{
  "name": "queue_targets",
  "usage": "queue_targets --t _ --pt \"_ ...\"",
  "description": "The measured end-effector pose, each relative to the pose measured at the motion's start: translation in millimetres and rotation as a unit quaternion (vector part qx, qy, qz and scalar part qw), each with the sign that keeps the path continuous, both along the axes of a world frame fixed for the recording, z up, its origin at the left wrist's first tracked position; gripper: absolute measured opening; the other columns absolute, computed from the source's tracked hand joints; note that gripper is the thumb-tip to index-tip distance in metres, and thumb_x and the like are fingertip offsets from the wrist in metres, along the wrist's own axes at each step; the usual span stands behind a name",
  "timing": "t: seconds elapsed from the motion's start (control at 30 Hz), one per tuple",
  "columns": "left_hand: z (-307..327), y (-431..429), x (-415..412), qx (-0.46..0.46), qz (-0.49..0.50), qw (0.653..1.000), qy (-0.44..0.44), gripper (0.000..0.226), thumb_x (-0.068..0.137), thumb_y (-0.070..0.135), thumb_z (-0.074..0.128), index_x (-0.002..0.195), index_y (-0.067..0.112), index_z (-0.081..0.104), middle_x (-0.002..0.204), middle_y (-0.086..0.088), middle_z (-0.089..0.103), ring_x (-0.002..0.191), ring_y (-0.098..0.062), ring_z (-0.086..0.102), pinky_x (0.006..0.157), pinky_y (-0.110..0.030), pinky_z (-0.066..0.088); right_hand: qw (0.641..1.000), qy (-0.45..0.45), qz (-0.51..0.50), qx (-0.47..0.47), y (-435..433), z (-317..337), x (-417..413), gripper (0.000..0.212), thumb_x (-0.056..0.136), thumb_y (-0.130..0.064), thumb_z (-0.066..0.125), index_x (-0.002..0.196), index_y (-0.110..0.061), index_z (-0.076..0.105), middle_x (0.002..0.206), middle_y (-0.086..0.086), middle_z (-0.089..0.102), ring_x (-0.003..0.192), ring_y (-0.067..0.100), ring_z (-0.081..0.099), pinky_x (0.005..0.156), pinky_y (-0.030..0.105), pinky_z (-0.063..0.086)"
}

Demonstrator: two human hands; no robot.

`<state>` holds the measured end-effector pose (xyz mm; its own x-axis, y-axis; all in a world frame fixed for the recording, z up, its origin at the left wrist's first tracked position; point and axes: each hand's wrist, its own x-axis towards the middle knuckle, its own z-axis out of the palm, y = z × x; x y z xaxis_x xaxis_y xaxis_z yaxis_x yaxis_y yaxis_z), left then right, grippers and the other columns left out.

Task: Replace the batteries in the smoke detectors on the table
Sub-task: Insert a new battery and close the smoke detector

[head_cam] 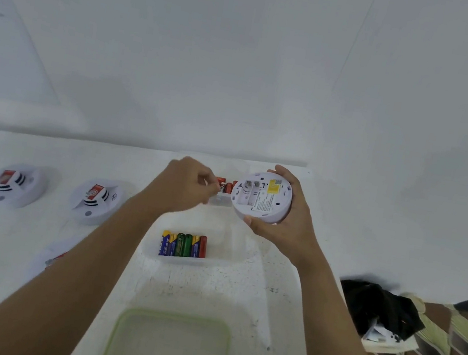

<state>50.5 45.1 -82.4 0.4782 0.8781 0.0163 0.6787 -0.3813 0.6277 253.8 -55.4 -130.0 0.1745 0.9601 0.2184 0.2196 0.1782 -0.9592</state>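
White round smoke detector [263,197] is held above the counter [238,294], back side shown, battery bay uncovered, yellow label seen. It is gripped at the rim by the right hand [284,219]. Left hand [185,188] is curled just beside it at red batteries [228,187]; whether one is pinched cannot be told.

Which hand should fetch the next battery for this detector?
Left. The left hand has its fingers by the red batteries, while the right hand grips the detector with its battery bay open.
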Motion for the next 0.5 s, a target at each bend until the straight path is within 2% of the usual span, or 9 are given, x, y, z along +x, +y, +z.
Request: queue_targets --t 0.07,0.13,0.2,0.27,0.33,0.43,0.5 --pt "-3.1 17.4 7.4 0.024 0.028 0.999 0.002 0.011 0.089 0.019 0.063 0.083 0.017 0.073 0.071 0.007 0.069 0.052 0.001 0.056 0.050 -0.008 0.037 1.000 0.011 -0.007 -0.002 2.5 0.5 1.5 0.093 0.067 0.002 0.087 0.144 -0.018 0.038 0.130 -0.007 0.056 0.117 -0.003 0.057 0.088 0.017 0.052" --pt "-10.2 36.7 14.8 0.029 0.050 0.998 0.036 0.012 0.089 0.015 0.063 0.084 0.010 0.073 0.077 0.005 0.066 0.062 -0.005 0.056 0.055 -0.014 0.040 1.000 0.014 -0.011 -0.003 4.5 0.9 2.8 0.092 0.066 -0.002 0.086 0.143 -0.020 0.039 0.130 -0.008 0.056 0.118 -0.001 0.057 0.089 0.021 0.054" --pt "-17.9 55.5 21.6 0.008 0.062 0.994 0.089 0.010 0.087 0.013 0.066 0.079 0.008 0.071 0.082 -0.001 0.067 0.070 -0.015 0.058 0.061 -0.021 0.043 1.000 0.011 -0.011 -0.005 6.8 0.3 4.4 0.092 0.067 -0.001 0.086 0.144 -0.021 0.039 0.130 -0.009 0.056 0.119 0.000 0.057 0.091 0.025 0.055" --pt "-22.9 68.3 27.3 -0.028 0.063 0.987 0.144 0.012 0.083 0.015 0.073 0.076 0.008 0.065 0.082 -0.008 0.068 0.071 -0.022 0.058 0.064 -0.026 0.046 1.000 0.006 -0.011 -0.006 10.1 -1.1 6.1 0.093 0.068 0.004 0.087 0.144 -0.019 0.039 0.130 -0.008 0.056 0.119 0.000 0.057 0.091 0.022 0.054" --pt "-24.8 73.6 31.6 -0.053 0.047 0.980 0.188 0.020 0.079 0.020 0.078 0.079 0.008 0.062 0.078 -0.011 0.062 0.069 -0.025 0.052 0.064 -0.030 0.043 1.000 0.006 -0.014 -0.003 13.2 -2.1 7.4 0.093 0.067 0.000 0.087 0.144 -0.018 0.039 0.131 -0.005 0.056 0.119 0.001 0.057 0.091 0.019 0.052" --pt "-25.1 76.9 33.4 -0.077 0.045 0.978 0.187 0.033 0.074 0.025 0.084 0.089 0.000 0.068 0.080 -0.011 0.062 0.071 -0.024 0.054 0.063 -0.028 0.043 1.000 0.008 -0.020 0.000 16.8 -2.8 8.7 0.091 0.065 -0.007 0.085 0.143 -0.022 0.040 0.131 -0.003 0.056 0.120 0.003 0.057 0.092 0.018 0.051" --pt "-24.6 78.6 31.9 -0.093 0.046 0.979 0.176 0.028 0.073 0.017 0.083 0.089 0.002 0.065 0.079 -0.010 0.061 0.070 -0.024 0.054 0.062 -0.027 0.041 1.000 0.010 -0.020 -0.001 19.1 -3.6 10.0 0.091 0.065 -0.007 0.086 0.143 -0.021 0.040 0.132 -0.002 0.056 0.121 0.004 0.057 0.092 0.020 0.052"
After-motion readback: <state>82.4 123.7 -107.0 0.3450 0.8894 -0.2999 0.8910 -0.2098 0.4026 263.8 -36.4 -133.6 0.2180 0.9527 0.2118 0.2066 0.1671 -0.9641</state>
